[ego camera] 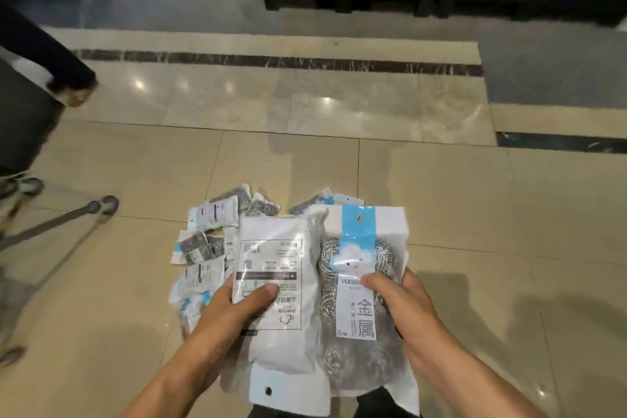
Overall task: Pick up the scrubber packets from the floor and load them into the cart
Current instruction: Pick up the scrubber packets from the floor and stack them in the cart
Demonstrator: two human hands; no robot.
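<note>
Both hands are occupied. Head view: the left hand [234,307] grips one scrubber packet [274,299] with its printed back label facing up, thumb pressed on the label and fingers curled beneath. The right hand [403,309] grips a second packet [359,282], front face up, showing a blue strip and steel wool scrubbers through the clear film; its thumb rests on the blue strip. The two packets are held side by side, edges touching or slightly overlapping, above the floor [441,200].

Remaining stock: a loose pile of packets [210,241] lies on the floor just beyond and to the left of the held pair, some face up, some face down, several overlapping. An exact count cannot be made, as the held packets hide part of the pile.

Cart: only a metal frame with wheels [101,205] shows at the left edge; it may belong to the cart, but its load area is out of view, so the quantity already loaded cannot be told.

Status, as a judgement: pick-up of two packets is complete; their transfer to the cart is not yet done, and most of the visible pile is left to collect.
</note>
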